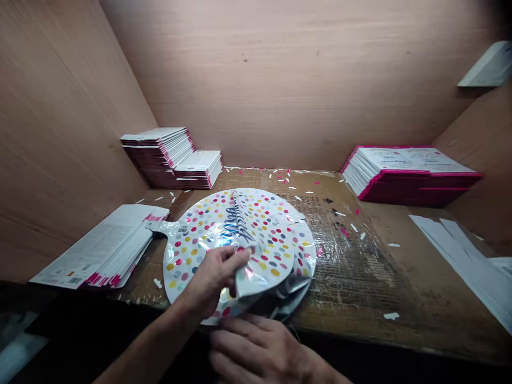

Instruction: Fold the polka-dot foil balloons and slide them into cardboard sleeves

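A flat, round foil balloon (276,248), white with multicoloured dots and dark blue lettering, lies near the worktop's front edge. Its tail, with a small hole, points left. My left hand (214,277) pinches the foil between thumb and fingers and lifts a fold, so the silvery inside or underside shows at the lower right. My right hand (266,349) is at the front edge just below the balloon, fingers bent and blurred. Its fingertips are close to the foil's lower rim; whether they grip it is hidden.
Stacks of white-and-pink printed cards stand at the back left (160,154) and back right (408,170). A fanned pile of cards (96,242) lies left, white paper strips (460,266) right. Small paper scraps litter the taped cardboard surface (360,298). Wooden panels (272,85) enclose it.
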The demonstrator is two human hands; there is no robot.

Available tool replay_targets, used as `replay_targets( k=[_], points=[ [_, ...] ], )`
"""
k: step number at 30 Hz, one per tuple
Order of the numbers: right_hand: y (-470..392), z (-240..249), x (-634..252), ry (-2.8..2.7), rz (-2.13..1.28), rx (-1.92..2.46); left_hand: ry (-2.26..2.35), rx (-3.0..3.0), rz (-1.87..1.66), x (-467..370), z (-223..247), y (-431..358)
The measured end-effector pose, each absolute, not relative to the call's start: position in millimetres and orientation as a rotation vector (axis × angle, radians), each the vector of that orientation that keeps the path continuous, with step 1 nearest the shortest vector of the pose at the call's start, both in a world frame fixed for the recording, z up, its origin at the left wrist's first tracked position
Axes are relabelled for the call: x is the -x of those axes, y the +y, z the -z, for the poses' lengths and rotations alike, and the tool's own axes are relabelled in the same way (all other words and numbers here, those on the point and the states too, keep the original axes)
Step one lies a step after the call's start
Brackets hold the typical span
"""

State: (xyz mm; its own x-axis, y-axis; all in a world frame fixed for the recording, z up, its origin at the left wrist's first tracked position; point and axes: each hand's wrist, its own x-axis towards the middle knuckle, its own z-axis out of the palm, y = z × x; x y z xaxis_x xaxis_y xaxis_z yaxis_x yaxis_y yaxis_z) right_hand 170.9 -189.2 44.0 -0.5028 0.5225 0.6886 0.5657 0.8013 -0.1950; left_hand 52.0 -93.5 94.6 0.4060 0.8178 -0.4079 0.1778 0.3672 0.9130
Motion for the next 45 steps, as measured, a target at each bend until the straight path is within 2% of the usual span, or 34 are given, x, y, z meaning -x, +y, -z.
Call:
replay_targets(
  k=[3,5,8,10,11,15,18,21,24,30,33,35,38,41,43,45],
  points=[
    [-183.0,-37.4,-146.0,-2.037,0.236,1.160,0.937,-1.015,-0.601,-67.9,-140.8,-79.2],
    [-174.2,-27.3,-154.5,-1.843,0.096,1.560,0.880,-0.996,-0.653,-74.4,-164.5,-73.8],
    [-177.0,-12.1,-193.5,-1.748,-0.235,1.696,0.847,-0.994,-0.704,-70.5,-175.8,-72.9],
    [-186.9,-4.0,-225.8,-1.725,-0.327,1.667,0.883,-0.995,-0.658,-59.0,-162.2,-78.7],
    [-191.6,-0.5,-241.0,-1.689,-0.240,1.697,0.922,-1.002,-0.615,-51.3,-149.6,-83.2],
    [-193.3,9.4,-284.5,-1.606,0.477,1.792,1.181,-1.218,-0.199,-16.0,-86.8,-99.7],
    [-178.7,9.3,-301.4,-1.832,0.714,1.634,1.484,-1.799,0.033,-0.5,-61.1,-94.5],
    [-161.3,2.5,-313.7,-2.045,0.729,1.454,1.574,-2.343,-0.291,-13.6,-58.6,-69.8],
    [-147.1,-4.1,-322.9,-2.222,0.672,1.319,1.248,-2.589,-0.577,-54.1,-53.1,-39.1],
    [-137.4,2.2,-332.5,-2.457,0.556,1.233,0.785,-2.722,-0.250,-120.2,-9.0,-28.1],
    [-133.6,0.3,-335.4,-2.578,0.403,1.240,0.630,-2.753,-0.317,-111.6,-7.5,-37.0],
    [-124.3,-10.0,-337.4,-2.688,0.151,1.242,0.652,-2.717,-0.424,-92.0,-16.4,-35.5],
    [-95.2,-34.2,-343.0,-2.717,-0.467,1.259,0.782,-2.536,-0.478,-53.4,-28.6,-22.1],
    [-53.2,-51.4,-349.7,-2.402,-1.069,1.427,0.882,-2.133,-0.448,-22.5,-30.1,-6.1],
    [-26.7,-52.1,-351.5,-2.110,-1.179,1.699,0.910,-1.871,-0.467,-14.6,-27.7,2.2],
    [-8.1,-45.0,-350.2,-1.882,-1.028,1.989,1.010,-1.744,-0.485,-17.5,-24.8,8.8]
  ],
)
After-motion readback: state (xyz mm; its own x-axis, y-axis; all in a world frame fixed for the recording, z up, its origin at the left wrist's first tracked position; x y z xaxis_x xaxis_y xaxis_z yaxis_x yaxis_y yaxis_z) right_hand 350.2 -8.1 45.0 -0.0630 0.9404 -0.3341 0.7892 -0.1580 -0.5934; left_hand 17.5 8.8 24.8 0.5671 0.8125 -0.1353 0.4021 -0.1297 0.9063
